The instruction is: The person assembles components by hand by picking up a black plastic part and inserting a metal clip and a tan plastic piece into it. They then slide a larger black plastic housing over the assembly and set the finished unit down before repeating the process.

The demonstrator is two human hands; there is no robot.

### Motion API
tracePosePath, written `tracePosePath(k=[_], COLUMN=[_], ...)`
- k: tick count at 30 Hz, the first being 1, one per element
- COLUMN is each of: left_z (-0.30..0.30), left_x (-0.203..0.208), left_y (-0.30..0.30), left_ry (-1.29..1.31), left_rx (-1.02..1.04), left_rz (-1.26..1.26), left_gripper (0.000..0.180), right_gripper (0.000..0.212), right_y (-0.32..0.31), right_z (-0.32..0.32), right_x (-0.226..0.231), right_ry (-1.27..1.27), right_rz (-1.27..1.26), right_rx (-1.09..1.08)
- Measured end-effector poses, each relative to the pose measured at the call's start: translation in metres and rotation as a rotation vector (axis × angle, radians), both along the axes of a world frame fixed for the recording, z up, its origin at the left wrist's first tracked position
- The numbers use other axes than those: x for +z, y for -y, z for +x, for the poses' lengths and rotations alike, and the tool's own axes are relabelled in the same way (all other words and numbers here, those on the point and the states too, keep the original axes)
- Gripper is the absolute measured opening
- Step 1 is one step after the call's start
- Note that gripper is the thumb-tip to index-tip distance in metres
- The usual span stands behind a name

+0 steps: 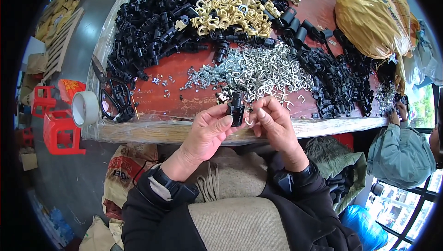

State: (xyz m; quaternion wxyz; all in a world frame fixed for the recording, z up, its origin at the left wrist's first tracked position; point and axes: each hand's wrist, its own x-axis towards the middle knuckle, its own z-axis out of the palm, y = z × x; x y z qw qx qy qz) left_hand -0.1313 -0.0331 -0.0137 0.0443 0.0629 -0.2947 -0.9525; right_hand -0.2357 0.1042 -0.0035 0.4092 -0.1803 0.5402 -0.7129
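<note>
Head view: a small black plastic part (236,111) is pinched between thumb and fingers of the left hand (208,128), held upright just above the near table edge. The right hand (273,122) is closed around a small bent metal clip (249,122), pressed against the side of the black part. Both hands are touching at the fingertips, over the lap.

On the red table (184,92), the loose stock is laid out in heaps, not in bins:
- black plastic parts (152,25), large heap, far left
- tan plastic parts (230,11), heap at far centre
- metal clips (263,71), silvery pile right behind the hands
- a second heap of black parts (341,82) on the right

Scissors (108,89) and a roll of tape (84,108) are seen at the left table edge, just beside each other. A yellow bag (374,18), full and bulging, is set on the far right corner; contents cannot be told. A printed sack (122,177) is lying on the floor under the table, left of the lap. Red plastic stools (60,133) are stacked at far left. Another person's sleeve (401,152) is seen at the right end of the table.
</note>
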Motion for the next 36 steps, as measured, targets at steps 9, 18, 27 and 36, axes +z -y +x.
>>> tracePosePath(k=[9, 18, 27, 36], left_z=[0.002, -0.001, -0.002, 0.001], left_x=[-0.001, -0.001, 0.001, -0.001], left_y=[-0.004, 0.0, 0.0, -0.001], left_ry=[0.088, 0.038, 0.102, 0.233], left_rx=[0.002, -0.018, -0.1, -0.081], left_rz=[-0.044, 0.037, 0.151, 0.142], left_gripper=[0.029, 0.026, 0.028, 0.026], right_gripper=[0.009, 0.011, 0.01, 0.008], right_y=[0.002, 0.0, -0.003, 0.0], right_z=[0.008, 0.0, 0.004, 0.003], right_x=[-0.004, -0.005, -0.007, 0.006], right_ry=[-0.522, -0.102, -0.319, -0.751], right_rz=[0.151, 0.008, -0.026, 0.061], right_rx=[-0.127, -0.015, -0.049, -0.079])
